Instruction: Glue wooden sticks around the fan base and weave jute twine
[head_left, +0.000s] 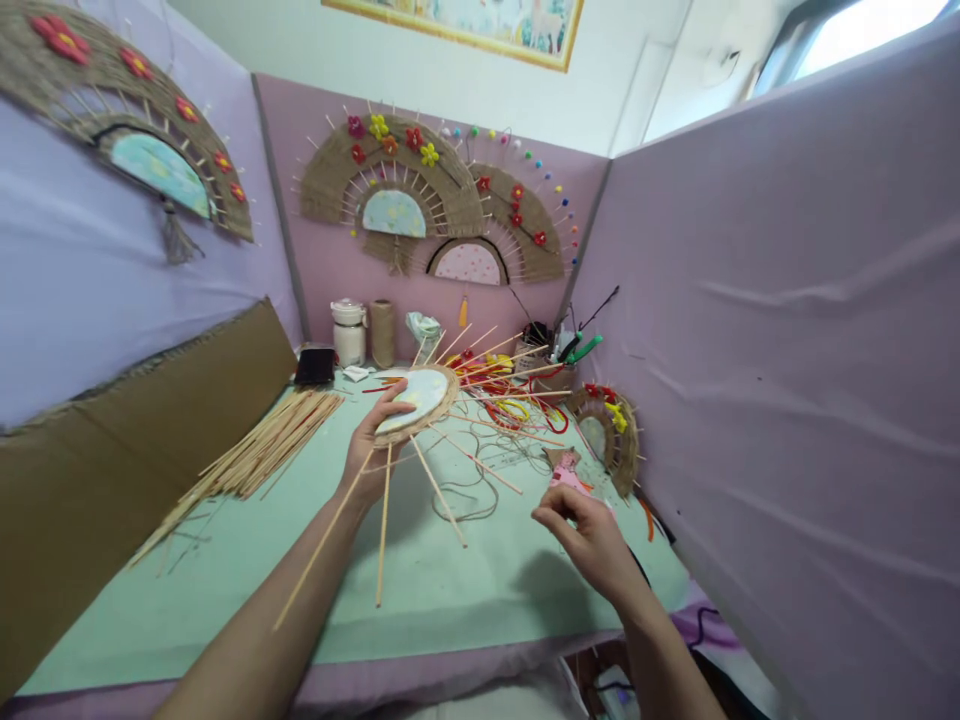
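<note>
My left hand (369, 452) is closed on the edge of a half-round fan base (426, 394), its thumb lying across the pale blue, yellow-patterned face. A woven tan rim borders that face, and several thin wooden sticks (439, 490) fan out from it. The base is held tilted above the table. To its right, my right hand (583, 528) is raised over the table with thumb and fingers pinched together; whatever is between the fingertips, if anything, is too small to see. Loose twine (491, 505) curls on the table below the base.
A bundle of sticks (259, 440) lies left, beside a cardboard panel (150, 445). Along the back stand a white jar (349, 338), a twine spool (382, 335) and green-handled pliers (586, 349). A smaller fan (628, 455) leans right; decorated fans (457, 190) hang on the partition.
</note>
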